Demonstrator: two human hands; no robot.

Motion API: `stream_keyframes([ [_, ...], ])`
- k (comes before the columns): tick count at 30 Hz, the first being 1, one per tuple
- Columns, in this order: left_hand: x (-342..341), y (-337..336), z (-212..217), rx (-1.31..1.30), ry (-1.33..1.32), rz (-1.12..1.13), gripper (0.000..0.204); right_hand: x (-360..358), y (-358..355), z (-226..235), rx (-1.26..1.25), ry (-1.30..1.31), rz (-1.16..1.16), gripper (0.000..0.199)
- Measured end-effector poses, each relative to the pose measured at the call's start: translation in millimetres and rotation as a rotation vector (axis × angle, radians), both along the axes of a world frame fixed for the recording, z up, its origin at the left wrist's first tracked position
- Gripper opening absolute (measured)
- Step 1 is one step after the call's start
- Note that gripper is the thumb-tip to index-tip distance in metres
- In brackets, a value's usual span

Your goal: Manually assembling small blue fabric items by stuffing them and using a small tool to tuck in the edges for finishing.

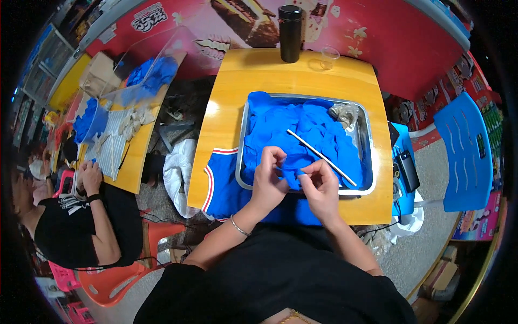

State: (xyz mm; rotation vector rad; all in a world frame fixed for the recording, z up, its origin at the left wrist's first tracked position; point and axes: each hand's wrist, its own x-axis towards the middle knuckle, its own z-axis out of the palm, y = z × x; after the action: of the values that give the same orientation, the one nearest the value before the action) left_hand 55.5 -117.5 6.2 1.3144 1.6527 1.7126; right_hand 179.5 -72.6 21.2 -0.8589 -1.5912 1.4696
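My left hand [268,181] and my right hand [321,189] are both closed, pinching a small piece of blue cloth [295,163] stretched between them. They hold it over the near side of a shallow metal tray [370,137]. A loose heap of blue cloth pieces [291,121] fills the tray. Slanting across the heap, just beyond my right hand, lies a thin pale stick [318,154]. A crumpled beige bundle [345,114] sits in the tray's far right corner. Blue fabric with red and white trim [222,181] lies under the tray's left side, near my left forearm.
At the yellow table's [229,81] far edge stand a black bottle [290,35] and a clear plastic cup [328,58]. A blue chair [464,154] and a phone [407,170] are at right. Another person [81,221] works at a cloth-covered table on the left.
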Motion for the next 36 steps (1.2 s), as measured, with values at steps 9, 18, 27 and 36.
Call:
stream_keyframes([
  [9,30,-4,-1,-0.051,-0.977,-0.086,0.008,-5,8,-6,0.097,-0.051,-0.012,0.009],
  [18,16,-8,-12,-0.02,-0.77,-0.269,0.009,-11,25,-7,0.268,-0.067,-0.112,0.008],
  [27,5,-7,9,0.01,-1.027,-0.369,0.017,-14,22,3,0.34,-0.204,-0.035,0.009],
  [36,12,5,-12,0.096,-0.652,0.046,0.014,-14,24,-14,0.055,-0.055,0.162,0.008],
])
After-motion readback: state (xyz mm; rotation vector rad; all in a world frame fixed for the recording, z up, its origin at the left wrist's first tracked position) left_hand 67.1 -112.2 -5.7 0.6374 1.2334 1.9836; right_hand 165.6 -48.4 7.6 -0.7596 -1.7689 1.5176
